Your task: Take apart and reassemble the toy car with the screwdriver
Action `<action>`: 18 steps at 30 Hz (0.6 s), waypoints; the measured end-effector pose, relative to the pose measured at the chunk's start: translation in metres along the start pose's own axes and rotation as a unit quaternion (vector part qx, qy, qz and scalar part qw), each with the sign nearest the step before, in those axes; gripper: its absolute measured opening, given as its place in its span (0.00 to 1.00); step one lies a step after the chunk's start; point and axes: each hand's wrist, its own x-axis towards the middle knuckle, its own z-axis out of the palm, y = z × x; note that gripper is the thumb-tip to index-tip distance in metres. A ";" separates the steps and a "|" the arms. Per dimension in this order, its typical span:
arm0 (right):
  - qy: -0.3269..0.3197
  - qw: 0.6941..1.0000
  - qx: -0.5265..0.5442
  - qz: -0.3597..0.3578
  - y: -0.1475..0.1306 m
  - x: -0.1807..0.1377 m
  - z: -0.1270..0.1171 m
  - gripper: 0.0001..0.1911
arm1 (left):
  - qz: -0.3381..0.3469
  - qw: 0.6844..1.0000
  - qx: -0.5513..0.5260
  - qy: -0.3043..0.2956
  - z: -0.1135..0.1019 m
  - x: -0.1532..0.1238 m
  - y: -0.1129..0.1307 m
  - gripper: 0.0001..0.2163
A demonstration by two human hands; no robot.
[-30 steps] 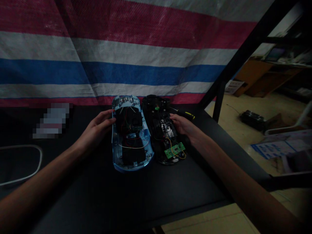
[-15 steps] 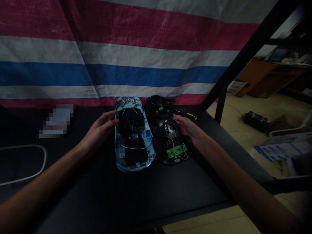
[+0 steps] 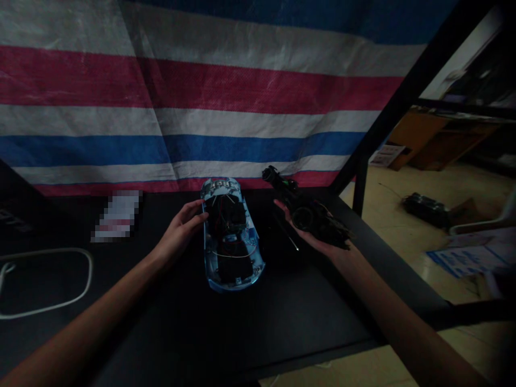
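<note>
On the black bench (image 3: 201, 328), the blue car shell (image 3: 231, 237) lay with its hollow side up, black parts and loose wires showing inside. The left hand (image 3: 181, 231) was at its left rim, thumb and forefinger touching the edge; whether they pinched it or merely rested there could not be told. To the right, the right hand (image 3: 316, 242) gripped the black chassis (image 3: 303, 217), its fingers wrapped beneath and largely hidden by it. That chassis was tilted on its side, a wheel facing the camera, and seemed to be clear of the bench.

A drop looked the likeliest trouble: one hand alone carried the chassis, and a slack or off-centre grip could have let its far end swing down. Just below and beside it lay a thin metal shaft (image 3: 289, 235), which a falling part or a dragging wrist might have knocked aside. The white wire (image 3: 234, 256) arching across the shell's cavity could have been caught by a fingertip and tugged loose. Any lead joining shell to chassis would have been strained by pulling them apart, though the gloom hid whether one existed.
</note>
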 end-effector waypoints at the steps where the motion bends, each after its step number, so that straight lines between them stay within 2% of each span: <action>1: -0.007 1.000 0.020 -0.004 0.000 -0.006 0.004 0.25 | 0.000 1.000 -0.001 -0.001 0.000 0.000 0.000 0.20; 4: -0.030 0.994 0.108 0.004 0.001 -0.022 0.014 0.22 | -0.001 1.000 0.012 -0.007 -0.002 -0.001 0.000 0.21; 8: -0.071 0.970 0.230 0.031 -0.002 -0.032 0.018 0.25 | 0.005 1.000 0.017 -0.016 -0.006 0.001 -0.003 0.21; 13: -0.041 0.979 0.178 0.088 -0.020 -0.034 0.017 0.29 | 0.016 1.000 0.007 -0.021 -0.009 0.003 -0.006 0.21; 18: -0.072 0.987 0.095 0.107 -0.053 -0.026 0.035 0.30 | 0.016 1.000 -0.003 -0.023 -0.010 0.004 -0.008 0.22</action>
